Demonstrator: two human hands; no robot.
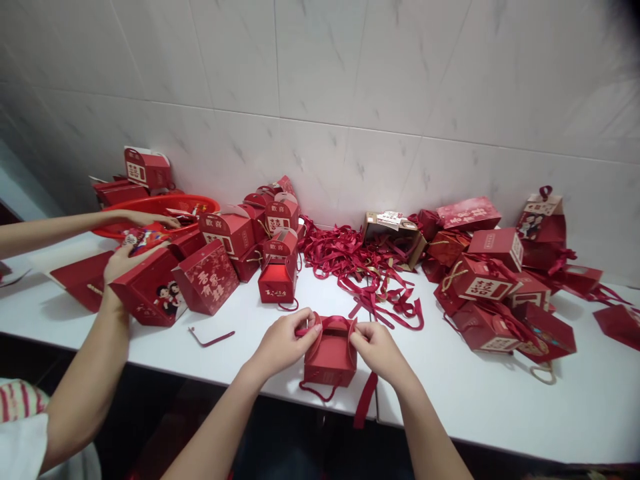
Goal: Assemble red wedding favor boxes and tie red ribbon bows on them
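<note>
A small red gift box (330, 360) stands upright at the table's front edge, its two curved side flaps raised and a dark rope handle hanging at its front. A red ribbon (334, 321) runs across between the flaps at the top. At the left flap, my left hand (286, 343) is closed, pinching the ribbon. My right hand (379, 347) is closed at the right flap, apparently on the ribbon there; its fingertips are partly hidden. One ribbon tail (367, 400) hangs over the table edge below my right hand.
Behind the box lies a heap of loose red ribbons (335, 250). Finished-looking red boxes (277, 280) stand left of it; more boxes (487, 327) are piled right. Another person's hands (123, 263) work at a red basin (200, 201) on the left. A tiled wall (320, 80) closes the back.
</note>
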